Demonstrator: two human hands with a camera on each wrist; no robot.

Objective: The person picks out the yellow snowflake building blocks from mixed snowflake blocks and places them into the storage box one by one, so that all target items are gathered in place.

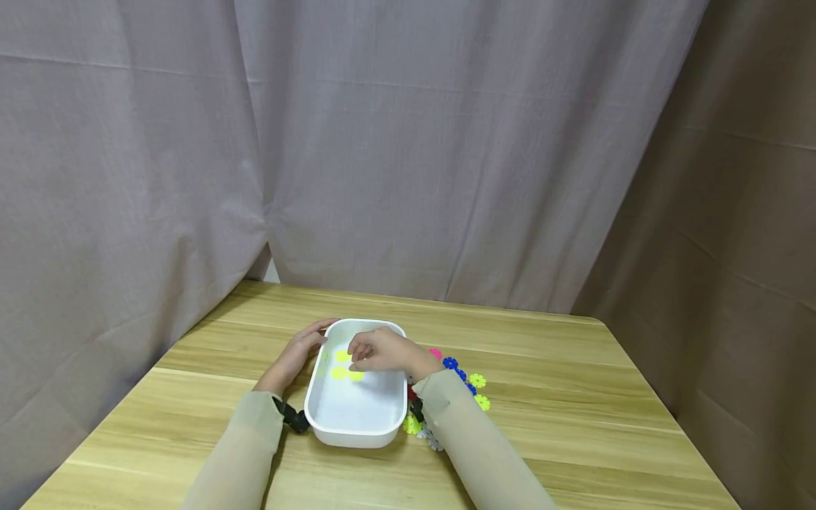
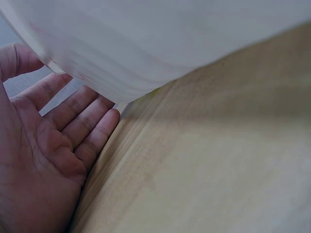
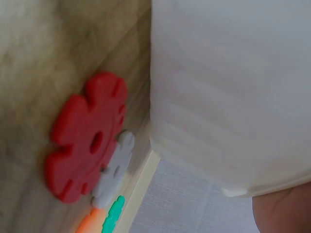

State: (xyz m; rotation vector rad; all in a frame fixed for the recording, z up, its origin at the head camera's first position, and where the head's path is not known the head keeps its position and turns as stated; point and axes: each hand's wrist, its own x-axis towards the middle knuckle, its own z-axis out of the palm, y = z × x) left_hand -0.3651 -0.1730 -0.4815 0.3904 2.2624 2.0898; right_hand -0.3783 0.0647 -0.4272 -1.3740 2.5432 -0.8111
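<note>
A white plastic tub [image 1: 354, 418] stands on the wooden table with several yellow snowflake discs [image 1: 338, 372] lying in its far half. My left hand [image 1: 301, 354] holds the tub's left side, its thumb at the rim and its fingers along the outer wall; the left wrist view shows that palm [image 2: 41, 145] beside the wall. Over the inside of the tub is my right hand [image 1: 382, 350], fingers loosely bent, thumb apart from them, no disc showing between them. In the right wrist view, only a bit of that hand [image 3: 284, 211] shows past the rim.
Right of the tub lie loose snowflake discs: blue [image 1: 450, 363], pink [image 1: 435, 353], yellow-green [image 1: 477, 380] and grey ones, partly hidden by my right forearm. Red [image 3: 87, 138], grey [image 3: 114, 170], orange and green discs lie close by the tub wall. Curtains [image 1: 446, 156] hang behind the table.
</note>
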